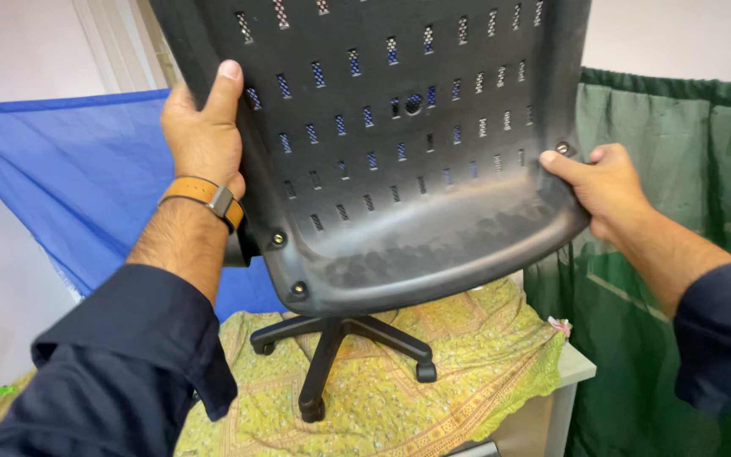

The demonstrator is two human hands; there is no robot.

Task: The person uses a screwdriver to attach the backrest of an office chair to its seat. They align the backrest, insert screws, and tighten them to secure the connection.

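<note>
Chair backrest, top cut off, is gripped at both edges: left hand and right hand fingers wrap behind it, hidden.

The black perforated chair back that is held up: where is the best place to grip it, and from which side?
Grip the chair back at its two side edges, one hand from each side, as the left hand and right hand do. The panel is wide and curved, and its rolled rim gives fingers a hold; the slots look too small for them.

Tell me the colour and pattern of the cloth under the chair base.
The cloth is yellow-green with a fine printed pattern, seen in the head view.
</note>
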